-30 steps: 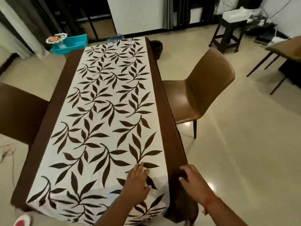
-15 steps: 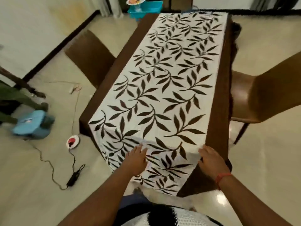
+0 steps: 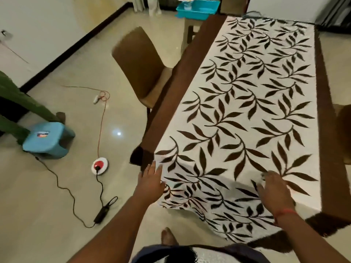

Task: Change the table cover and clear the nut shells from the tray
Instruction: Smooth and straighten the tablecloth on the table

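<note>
Fingers straight on both hands, left hand (image 3: 152, 182) & right hand (image 3: 273, 188) flat on leaf-print cover (image 3: 247, 103)

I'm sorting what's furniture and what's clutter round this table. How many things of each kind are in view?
Brown chairs: 2, one left of the table, one at the right edge
Blue stools: 1
Teal trays: 1
Leaf-print table covers: 1
Cables on the floor: 2, red and black
Total: 7

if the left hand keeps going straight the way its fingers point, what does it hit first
Probably the near left corner of the leaf-print cover, where it folds over the table edge. The left hand points up and slightly right, fingers nearly there. Depth is unclear, so contact may exist already.
</note>
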A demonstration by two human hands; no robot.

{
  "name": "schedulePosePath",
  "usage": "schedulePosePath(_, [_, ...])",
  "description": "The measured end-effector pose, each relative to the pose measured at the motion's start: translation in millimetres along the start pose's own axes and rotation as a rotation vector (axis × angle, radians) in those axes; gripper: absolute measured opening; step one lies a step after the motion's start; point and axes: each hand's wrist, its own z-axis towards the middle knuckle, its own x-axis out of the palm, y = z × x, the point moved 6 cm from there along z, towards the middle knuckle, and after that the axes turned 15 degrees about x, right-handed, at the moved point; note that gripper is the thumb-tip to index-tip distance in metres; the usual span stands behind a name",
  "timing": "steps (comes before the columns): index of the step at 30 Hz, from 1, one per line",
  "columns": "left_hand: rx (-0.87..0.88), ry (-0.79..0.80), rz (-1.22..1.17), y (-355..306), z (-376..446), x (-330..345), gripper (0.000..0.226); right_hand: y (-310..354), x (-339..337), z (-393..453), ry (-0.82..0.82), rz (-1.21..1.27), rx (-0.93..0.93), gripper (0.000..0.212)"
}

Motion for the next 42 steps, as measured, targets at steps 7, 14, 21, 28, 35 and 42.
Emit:
schedulePosePath(7, [0.022, -0.044, -0.023, 93.6, 27.7, -54.0, 0.072, 210.5, 42.2, -36.0, 0.064, -0.045, -0.279, 0.052])
schedulePosePath(14, [-0.044, -0.048, -0.027, 184.8, 52.8, -88.7, 0.077, 385.8, 64.2, -6.9, 0.142, -0.011, -0.502, 0.054])
schedulePosePath(21, [-0.214, -0.092, -0.008, 312.1, 58.2, -157.4, 0.080, 594.5, 112.8, -29.8, 0.283, -0.028, -0.759, 0.061])
schedulePosePath(28, [-0.237, -0.050, -0.024, 470.5, 103.8, -197.1, 0.084, 761.2, 175.2, -7.7, 0.365, -0.159, -0.726, 0.074])
schedulePosePath(35, [-0.196, -0.022, 0.054, 609.6, 149.9, -269.8, 0.088, 891.1, 194.7, 15.6, 0.425, -0.160, -0.595, 0.082])
schedulePosePath(42, [-0.111, -0.014, 0.023, 669.0, 256.7, -317.6, 0.088, 984.4, 206.3, 87.1, 0.442, -0.217, -0.525, 0.086])
